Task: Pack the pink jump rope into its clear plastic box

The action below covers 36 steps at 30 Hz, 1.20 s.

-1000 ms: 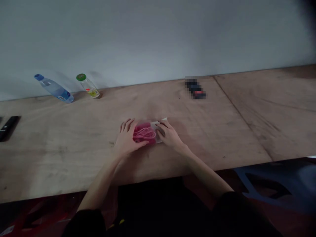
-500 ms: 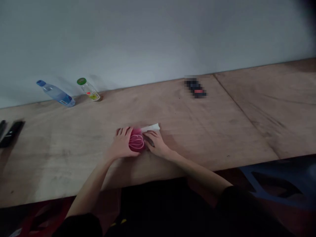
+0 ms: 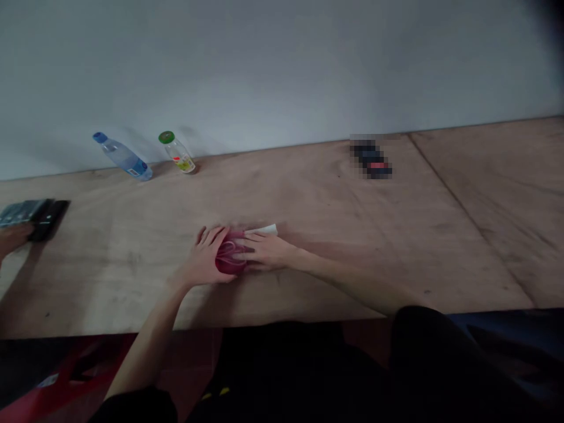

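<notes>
A pink pouch point(image 3: 229, 268) lies on the wooden table in front of me, with a looped pale pink cord point(image 3: 227, 249) showing on top. My left hand point(image 3: 205, 258) is curled round its left side, thumb at the near edge and fingers at the far edge. From the right, my right hand point(image 3: 267, 251) lays its outstretched fingers over the pouch and cord, hiding part of both. A white strip point(image 3: 264, 230) sticks out beyond the right fingers, at the pouch's far right. Whether the cord is inside the pouch or on it I cannot tell.
By the wall stand a clear bottle with a blue cap point(image 3: 126, 158) and a glass bottle with a green lid point(image 3: 180, 155). Further right lies a dark, pixelated object point(image 3: 372, 160). Another person's hand point(image 3: 15, 238) touches dark flat items point(image 3: 48, 220) at the far left.
My right hand has moved from beside the white strip onto the pouch, its fingers now stretched flat. The view has shifted left, and another person's hand has appeared there.
</notes>
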Tool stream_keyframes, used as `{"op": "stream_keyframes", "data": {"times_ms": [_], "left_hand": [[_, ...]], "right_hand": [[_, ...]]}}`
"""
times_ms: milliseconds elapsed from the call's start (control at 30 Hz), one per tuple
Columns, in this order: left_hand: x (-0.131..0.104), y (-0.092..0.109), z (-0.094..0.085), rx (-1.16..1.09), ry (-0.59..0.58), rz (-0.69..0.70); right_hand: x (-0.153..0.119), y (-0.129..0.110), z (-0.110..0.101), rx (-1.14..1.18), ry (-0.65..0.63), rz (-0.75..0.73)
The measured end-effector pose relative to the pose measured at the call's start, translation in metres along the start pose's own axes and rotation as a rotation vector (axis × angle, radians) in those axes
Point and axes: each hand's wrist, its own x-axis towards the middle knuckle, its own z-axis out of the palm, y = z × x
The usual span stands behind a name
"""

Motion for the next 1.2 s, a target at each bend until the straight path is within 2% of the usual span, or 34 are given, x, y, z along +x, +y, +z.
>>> {"op": "stream_keyframes", "data": {"times_ms": [67, 133, 233, 267, 367, 433, 700, 933, 1200], "left_hand": [[-0.014, 0.006, 0.003, 0.028, 0.021, -0.014], [-0.028, 0.028, 0.016, 0.061, 0.127, -0.079], [-0.042, 0.074, 0.049, 0.156, 0.430, -0.361], [-0.044, 0.089, 0.060, 0.192, 0.485, -0.449], [-0.045, 0.115, 0.086, 0.232, 0.555, -0.546], [-0.043, 0.118, 0.094, 0.221, 0.561, -0.544], [-0.042, 0.106, 0.108, 0.155, 0.552, -0.567], [-0.039, 0.107, 0.108, 0.078, 0.553, -0.593], [-0.040, 0.106, 0.109, 0.093, 0.555, -0.605]], "right_hand": [[0.008, 0.001, 0.010, -0.015, -0.039, -0.032], [0.014, 0.003, 0.016, -0.036, -0.075, -0.050], [0.019, 0.006, 0.017, -0.092, -0.153, -0.068], [0.020, 0.007, 0.016, -0.119, -0.189, -0.072], [0.023, 0.010, 0.010, -0.181, -0.269, -0.084], [0.025, 0.011, 0.006, -0.183, -0.284, -0.091], [0.028, 0.003, 0.002, -0.094, -0.258, -0.017], [0.026, -0.008, 0.004, -0.090, -0.246, 0.035], [0.031, 0.002, 0.012, -0.142, -0.227, -0.019]]}}
